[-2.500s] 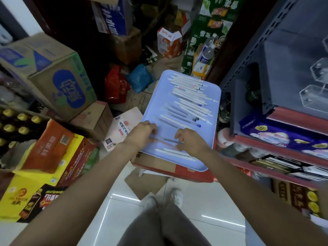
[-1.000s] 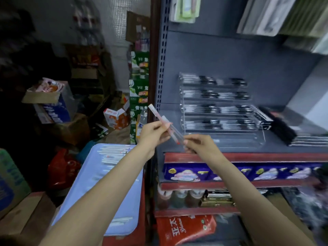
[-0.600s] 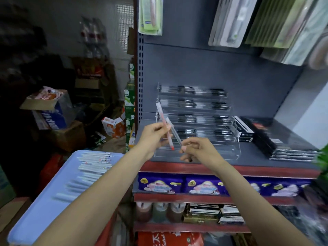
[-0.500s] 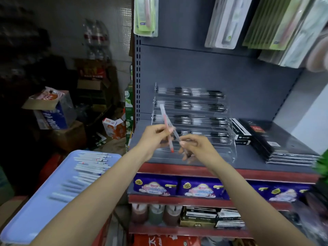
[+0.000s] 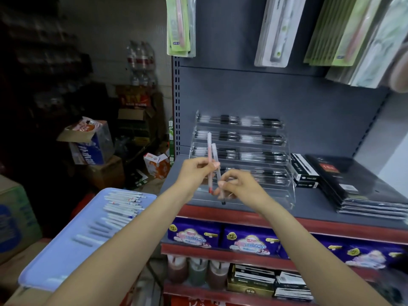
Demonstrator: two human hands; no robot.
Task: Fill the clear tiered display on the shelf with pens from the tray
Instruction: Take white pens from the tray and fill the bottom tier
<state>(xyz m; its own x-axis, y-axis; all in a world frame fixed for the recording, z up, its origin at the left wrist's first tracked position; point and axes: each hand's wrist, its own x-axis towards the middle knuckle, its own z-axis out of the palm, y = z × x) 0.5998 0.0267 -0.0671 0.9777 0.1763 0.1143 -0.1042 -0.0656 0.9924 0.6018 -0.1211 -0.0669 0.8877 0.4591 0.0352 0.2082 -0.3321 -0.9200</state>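
Note:
A clear tiered display point(image 5: 289, 191) stands on the grey shelf point(image 5: 313, 206); its upper tiers hold rows of black-and-clear pens, and its lowest front tier looks bare. In front of it my left hand point(image 5: 194, 171) is shut on an upright white pen with a red tip point(image 5: 209, 146). Beside it my right hand point(image 5: 237, 184) pinches a second white pen with a dark tip point(image 5: 215, 154); the two pens cross. The light blue tray point(image 5: 66, 252) at lower left carries several white pens point(image 5: 123, 206).
Black flat packs point(image 5: 357, 186) and small black boxes point(image 5: 303, 171) lie right of the display. Hanging packets point(image 5: 180, 25) sit above. Lower shelves hold purple packs point(image 5: 247, 239) and jars. Cardboard boxes point(image 5: 88, 146) crowd the floor on the left.
Both hands left the tray with two pens and rose to the shelf; since half a second ago the pens have turned more upright and my right hand has closed on the dark-tipped one.

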